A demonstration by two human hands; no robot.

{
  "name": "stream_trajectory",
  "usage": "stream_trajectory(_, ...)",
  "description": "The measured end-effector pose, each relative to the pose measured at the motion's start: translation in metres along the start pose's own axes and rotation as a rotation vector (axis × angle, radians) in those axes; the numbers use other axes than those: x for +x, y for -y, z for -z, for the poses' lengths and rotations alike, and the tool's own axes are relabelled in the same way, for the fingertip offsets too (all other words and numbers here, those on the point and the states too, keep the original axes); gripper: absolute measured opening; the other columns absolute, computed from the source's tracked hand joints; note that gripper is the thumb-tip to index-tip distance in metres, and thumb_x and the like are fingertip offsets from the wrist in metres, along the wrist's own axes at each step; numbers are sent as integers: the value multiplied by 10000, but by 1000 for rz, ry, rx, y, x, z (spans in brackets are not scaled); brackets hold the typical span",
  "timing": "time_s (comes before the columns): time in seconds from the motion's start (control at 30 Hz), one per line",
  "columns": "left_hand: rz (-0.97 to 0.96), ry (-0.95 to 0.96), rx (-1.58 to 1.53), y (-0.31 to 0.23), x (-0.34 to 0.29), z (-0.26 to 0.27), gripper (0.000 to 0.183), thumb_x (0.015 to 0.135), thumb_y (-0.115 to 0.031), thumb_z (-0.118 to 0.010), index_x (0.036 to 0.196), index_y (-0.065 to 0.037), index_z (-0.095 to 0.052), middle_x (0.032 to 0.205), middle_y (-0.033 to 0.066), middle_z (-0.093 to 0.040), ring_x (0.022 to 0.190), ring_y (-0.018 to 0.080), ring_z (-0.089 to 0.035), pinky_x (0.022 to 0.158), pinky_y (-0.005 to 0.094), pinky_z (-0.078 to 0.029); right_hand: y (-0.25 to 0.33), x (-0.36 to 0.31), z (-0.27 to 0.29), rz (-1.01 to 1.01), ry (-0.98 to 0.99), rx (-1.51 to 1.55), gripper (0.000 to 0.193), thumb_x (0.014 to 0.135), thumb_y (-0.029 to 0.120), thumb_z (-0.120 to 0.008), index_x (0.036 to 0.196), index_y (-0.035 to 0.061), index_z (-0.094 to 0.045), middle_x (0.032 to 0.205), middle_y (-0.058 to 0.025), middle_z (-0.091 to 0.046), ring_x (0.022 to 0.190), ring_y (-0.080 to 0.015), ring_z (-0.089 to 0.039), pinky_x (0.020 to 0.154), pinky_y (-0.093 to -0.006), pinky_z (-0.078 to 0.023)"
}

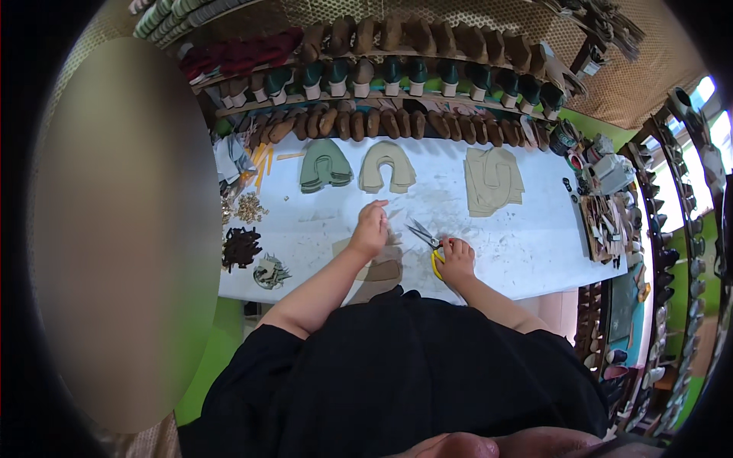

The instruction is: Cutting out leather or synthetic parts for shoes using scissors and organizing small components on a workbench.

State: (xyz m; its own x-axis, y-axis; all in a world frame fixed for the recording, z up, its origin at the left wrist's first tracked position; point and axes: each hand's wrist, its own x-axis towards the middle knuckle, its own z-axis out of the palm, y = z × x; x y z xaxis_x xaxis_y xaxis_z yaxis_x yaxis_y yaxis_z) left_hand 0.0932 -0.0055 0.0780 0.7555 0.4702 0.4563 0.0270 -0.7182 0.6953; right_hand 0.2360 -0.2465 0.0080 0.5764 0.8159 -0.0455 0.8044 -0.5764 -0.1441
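Note:
My left hand [371, 231] is raised over the middle of the white table, its fingers bent together toward the right. A faint pale sliver shows beside the fingertips, but I cannot make out what they hold. To the right, my right hand [458, 260] is closed on scissors [436, 243] with yellow handles, near the pivot. Their blades stand slightly apart and point to the far left. Close to my body, a brown curved piece [384, 270] lies on the table, partly under my left forearm. Beyond my left hand sits a stack of beige U-shaped pieces [371, 162].
Green U-shaped pieces [314, 169] and a flat olive stack [492, 183] lie farther back. Brass bits [250, 206], dark bits [241, 247] and a scrap bundle [270, 272] line the left edge. Shoe lasts [393, 124] fill the back racks. Tools [603, 221] crowd the right edge.

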Motion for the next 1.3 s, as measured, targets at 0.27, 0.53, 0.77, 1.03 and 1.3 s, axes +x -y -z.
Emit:
stream_trajectory(0.27,179,-249,145,41,-47,112,46,934,-54,-465,969,-25,-473,1310,209,-542,1159,364,-521,1031,415,-379,1,6,6,-20,119,-4,766,904,495,-514,1537,154,-249,1600,-166,-190,1494,-354,-116,1171,-583,-88)
stream_trajectory(0.53,406,-400,678,93,-139,237,79,858,10,-547,917,-21,-504,1287,214,-554,1175,407,-505,1016,497,-383,0,12,3,-45,177,-35,747,914,505,-492,1533,157,-260,1610,-155,-169,1500,-347,-93,1179,-566,-77)
stream_trajectory(0.77,855,-214,558,148,-220,264,107,859,-138,-588,861,-78,-676,1237,251,-607,1303,414,-440,1125,525,-284,4,13,4,-41,215,-74,758,920,514,-468,1545,166,-215,1621,-135,-141,1506,-337,-70,1182,-564,-77)
stream_trajectory(1.03,990,-253,722,136,-234,257,272,835,-180,-653,1100,-139,-699,1418,279,-458,1349,464,-370,1140,506,-289,12,6,13,-118,198,-126,835,888,528,-532,1551,150,-193,1608,-138,-184,1503,-332,-90,1173,-597,-60)
stream_trajectory(1.3,261,52,589,62,-178,158,429,778,-168,-683,1185,-48,-626,1503,228,-369,1410,472,-271,1142,548,-261,-2,6,-11,-130,81,-8,865,893,521,-541,1526,26,-221,1587,-160,-236,1489,-315,-159,1199,-476,-120)
